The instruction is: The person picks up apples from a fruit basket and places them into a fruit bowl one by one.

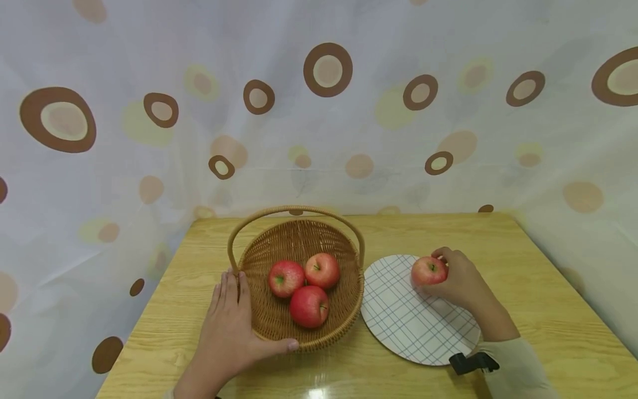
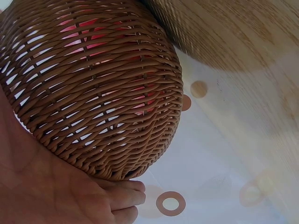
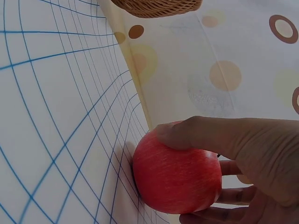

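Note:
A wicker basket with a tall arched handle holds three red apples, among them a front apple, a left apple and a back apple. My left hand rests against the basket's left rim, its fingers extended and thumb spread along the front edge. In the left wrist view, red shows through the basket's weave. Over a round white plate with blue grid lines, my right hand grips another red apple between thumb and fingers. That apple is at the plate's surface; whether it touches cannot be told.
Both basket and plate stand on a light wooden table, the plate just right of the basket. A patterned white curtain surrounds the table at the back and sides. A black strap piece sits at my right wrist.

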The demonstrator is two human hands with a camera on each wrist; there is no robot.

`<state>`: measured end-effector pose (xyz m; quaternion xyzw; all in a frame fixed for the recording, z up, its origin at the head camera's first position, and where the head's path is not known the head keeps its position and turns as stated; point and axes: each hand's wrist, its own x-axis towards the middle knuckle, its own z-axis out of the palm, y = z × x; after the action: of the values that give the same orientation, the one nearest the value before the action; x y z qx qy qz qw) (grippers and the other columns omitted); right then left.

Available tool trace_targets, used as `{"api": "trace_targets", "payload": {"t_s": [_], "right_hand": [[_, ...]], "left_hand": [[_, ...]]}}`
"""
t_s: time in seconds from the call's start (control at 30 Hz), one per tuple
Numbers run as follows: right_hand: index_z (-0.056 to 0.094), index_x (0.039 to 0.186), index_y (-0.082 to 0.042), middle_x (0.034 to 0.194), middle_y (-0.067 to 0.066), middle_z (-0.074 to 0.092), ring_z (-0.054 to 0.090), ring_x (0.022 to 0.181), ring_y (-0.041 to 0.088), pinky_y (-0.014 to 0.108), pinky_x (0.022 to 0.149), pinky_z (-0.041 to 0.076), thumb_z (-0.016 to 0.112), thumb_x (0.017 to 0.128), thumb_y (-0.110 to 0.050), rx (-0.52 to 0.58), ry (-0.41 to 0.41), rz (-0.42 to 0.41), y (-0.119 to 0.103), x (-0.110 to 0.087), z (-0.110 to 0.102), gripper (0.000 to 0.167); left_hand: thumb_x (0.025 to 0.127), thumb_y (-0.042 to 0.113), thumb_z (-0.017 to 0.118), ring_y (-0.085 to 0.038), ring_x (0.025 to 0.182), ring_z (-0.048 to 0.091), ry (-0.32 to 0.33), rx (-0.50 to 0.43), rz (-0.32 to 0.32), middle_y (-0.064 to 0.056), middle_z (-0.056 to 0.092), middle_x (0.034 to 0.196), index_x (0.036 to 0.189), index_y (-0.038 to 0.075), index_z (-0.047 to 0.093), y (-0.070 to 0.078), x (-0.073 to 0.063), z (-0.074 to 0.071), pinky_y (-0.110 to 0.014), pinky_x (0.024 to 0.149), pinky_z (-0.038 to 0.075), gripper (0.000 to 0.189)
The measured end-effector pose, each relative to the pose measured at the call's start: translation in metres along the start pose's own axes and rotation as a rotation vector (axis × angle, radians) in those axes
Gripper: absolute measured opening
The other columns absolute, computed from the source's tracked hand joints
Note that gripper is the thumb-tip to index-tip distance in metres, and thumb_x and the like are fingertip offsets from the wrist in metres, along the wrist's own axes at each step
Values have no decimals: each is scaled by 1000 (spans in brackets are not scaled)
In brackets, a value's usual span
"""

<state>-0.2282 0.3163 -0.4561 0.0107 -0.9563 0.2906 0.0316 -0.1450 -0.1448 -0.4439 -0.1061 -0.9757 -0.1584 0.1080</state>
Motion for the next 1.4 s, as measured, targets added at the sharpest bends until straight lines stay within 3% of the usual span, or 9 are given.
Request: {"api": "trace_targets", "payload": {"t_s": [0.53, 0.8, 0.93, 1.17, 1.4], "right_hand": [[48, 143, 3, 131, 33, 54, 62, 111, 49, 64, 92, 61, 96, 74, -32, -25, 11, 13, 1, -3, 0, 91], [48, 148, 1, 144, 35, 44, 59, 118, 55, 72, 94, 56, 95, 75, -39, -65, 36, -7, -1, -5, -1, 95], [52, 148, -1, 145, 33, 47, 56, 121, 54, 73, 94, 55, 94, 77, -40, -96, 93, -56, -8, -8, -4, 91], [65, 136, -2, 137, 26, 59, 56, 122, 51, 73, 94, 50, 94, 77, -33, -111, 254, -231, -29, -17, -10, 72], [70, 130, -5, 133, 19, 64, 60, 122, 47, 71, 96, 51, 97, 75, -30, -56, 264, -336, -63, -30, -14, 66]], "left_hand": [[59, 103, 65, -50, 163, 11, -14, -2, -2, -36, 19, 171, 163, -13, 24, 0, 1, 0, -62, 132, 18, 161], [59, 103, 65, -51, 163, 12, 1, -3, 4, -37, 19, 170, 162, -14, 25, -1, 1, 1, -63, 131, 19, 161], [59, 101, 68, -50, 163, 10, -10, -12, -4, -36, 16, 171, 163, -13, 23, -1, 1, 0, -62, 132, 17, 161], [60, 100, 69, -50, 164, 8, -15, -18, 1, -36, 14, 172, 163, -13, 21, -1, 1, 0, -62, 132, 16, 160], [59, 100, 69, -49, 164, 7, -25, -29, -7, -35, 11, 172, 164, -12, 21, 0, 1, -2, -61, 133, 15, 161]]}}
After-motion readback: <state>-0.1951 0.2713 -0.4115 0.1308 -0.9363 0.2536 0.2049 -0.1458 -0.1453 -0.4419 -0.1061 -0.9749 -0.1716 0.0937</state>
